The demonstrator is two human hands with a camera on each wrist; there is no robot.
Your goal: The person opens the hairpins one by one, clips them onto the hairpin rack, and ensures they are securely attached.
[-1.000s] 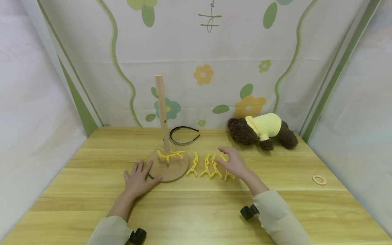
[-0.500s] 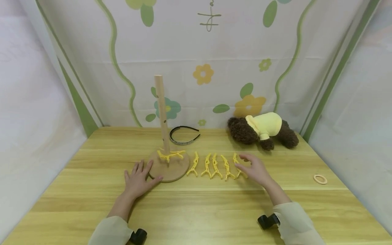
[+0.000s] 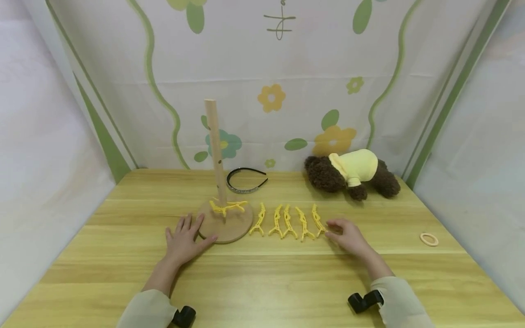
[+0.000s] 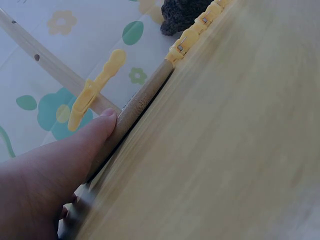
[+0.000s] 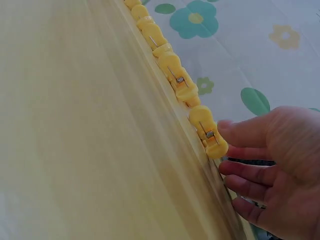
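My left hand (image 3: 183,243) rests with spread fingers at the left front of a round wooden base (image 3: 231,230), its thumb (image 4: 107,120) on the rim. From this base rises a wooden post (image 3: 216,150) with holes in it. Yellow hair clips (image 3: 223,209) are at the post's foot. To the right, several yellow alligator hair clips lie side by side in a row on the table. My right hand (image 3: 348,237) is beside the rightmost clip (image 3: 317,219), its thumb right at the clip's handle end (image 5: 215,142), the other fingers loosely bent.
A black headband (image 3: 246,189) lies behind the base. A dark brown plush toy in a yellow shirt (image 3: 357,166) lies at the back right. A small beige ring (image 3: 429,239) is near the table's right side. A patterned fabric wall (image 3: 246,59) stands behind the table.
My right hand has moved right along the row from the fourth clip to the last, then down toward its handle end. The left hand has stayed on the base.
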